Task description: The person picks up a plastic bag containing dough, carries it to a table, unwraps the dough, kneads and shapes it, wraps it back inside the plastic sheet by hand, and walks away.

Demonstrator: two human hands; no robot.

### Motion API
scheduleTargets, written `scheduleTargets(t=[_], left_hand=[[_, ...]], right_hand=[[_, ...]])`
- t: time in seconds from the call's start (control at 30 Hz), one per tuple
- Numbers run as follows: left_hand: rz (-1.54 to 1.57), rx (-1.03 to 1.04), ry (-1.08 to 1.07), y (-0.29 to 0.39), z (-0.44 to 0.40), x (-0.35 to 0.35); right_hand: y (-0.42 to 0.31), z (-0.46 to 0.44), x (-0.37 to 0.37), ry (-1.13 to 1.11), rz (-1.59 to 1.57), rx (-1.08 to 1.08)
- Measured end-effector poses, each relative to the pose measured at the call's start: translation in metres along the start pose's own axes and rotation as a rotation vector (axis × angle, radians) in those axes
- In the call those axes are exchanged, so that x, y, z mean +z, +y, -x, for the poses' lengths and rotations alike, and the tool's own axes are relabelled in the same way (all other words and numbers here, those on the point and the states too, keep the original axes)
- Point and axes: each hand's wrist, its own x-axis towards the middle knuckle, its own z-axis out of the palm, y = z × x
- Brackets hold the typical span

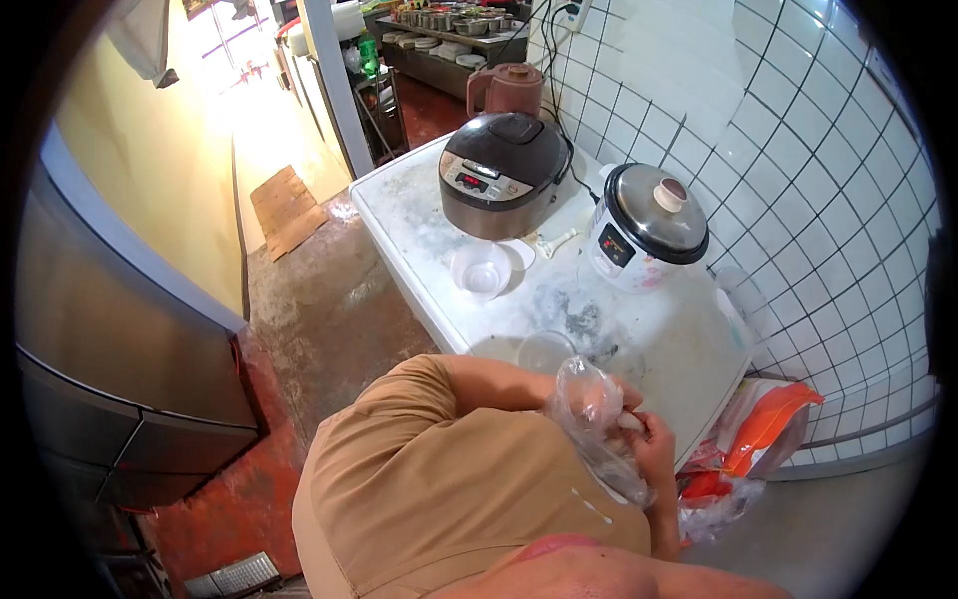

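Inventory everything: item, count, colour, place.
Plastic table: 1, white, centre
Rounded rice cooker: 1, black/steel, table's far end
Lidded cooker: 1, white, table's right
Handled jug: 1, pinkish, behind rice cooker
Round plastic containers: 2, clear, table
Elongated piece: 1, white, table
Thin plastic bag: 1, clear, at hands
Plastic packaging: count unclear, orange, right
Flat cardboard: 1, brown, floor, left
Metal cabinet: 1, grey, far left
Dish shelving: 1, grey, top
Left hand: 1, bare, behind bag
Right hand: 1, bare, gripping bag
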Motion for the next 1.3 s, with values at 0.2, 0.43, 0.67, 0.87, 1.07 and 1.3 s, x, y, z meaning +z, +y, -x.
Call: scheduleTargets(t=[0.2,0.43,0.67,0.87,1.07,1.3], left_hand=[[0.29,0.019,-0.036,-0.018,0.005,-0.029],[1.063,-0.341,-0.214,-0.075,0.065,-0.006],[0.777,-0.316,0.112,-0.05,0.036,0.013],[0.906,-0.445,0.011,-0.1,0.028,0.037],[0.708,-0.239,0.032,-0.069,0.025,0.021],[0.203,0.106,-0.052,-0.06,0.023,-0.015]], right_hand=[[0.049,-0.008,-0.014,-0.087,-0.353,0.107],[0.066,0.069,-0.014,-0.203,-0.416,0.115],[0.105,0.053,0.036,0.104,-0.28,0.093],[0.08,0.062,0.043,0.413,-0.245,0.057],[0.071,0.051,0.03,0.362,-0.211,0.038],[0.076,0.047,0.011,0.159,-0.324,0.136]])
